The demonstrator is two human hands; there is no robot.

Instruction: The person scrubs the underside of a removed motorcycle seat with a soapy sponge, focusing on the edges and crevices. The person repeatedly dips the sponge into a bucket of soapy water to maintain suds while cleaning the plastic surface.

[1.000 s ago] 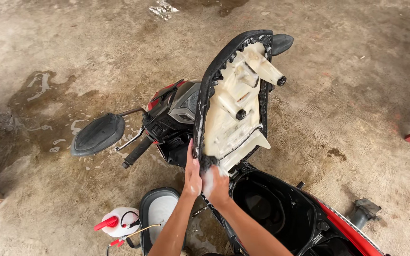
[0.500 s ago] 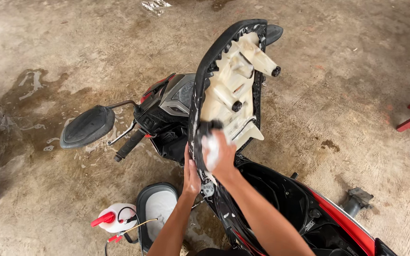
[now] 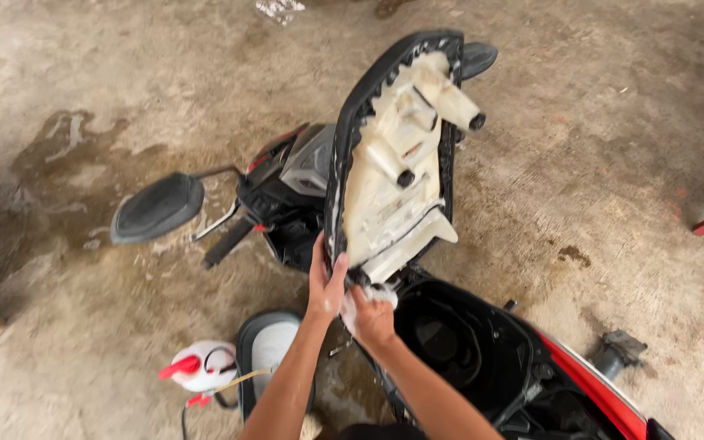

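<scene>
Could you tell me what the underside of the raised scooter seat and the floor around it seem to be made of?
The seat underside looks like moulded plastic, cream and matt: it has ribs and round pegs, with a black, probably vinyl, cover wrapped over its rim. The left hand grips that rim; the right hand holds a whitish cloth. The floor looks like bare concrete, rough and stained, with wet patches.

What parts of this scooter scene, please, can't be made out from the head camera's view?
- Head view: most of the white cloth, bunched inside the right hand.
- The seat's padded top faces away; only its underside shows.
- The scooter's rear is cut off by the bottom edge.
- The spray bottle's base hides behind the left hand's forearm.
</scene>
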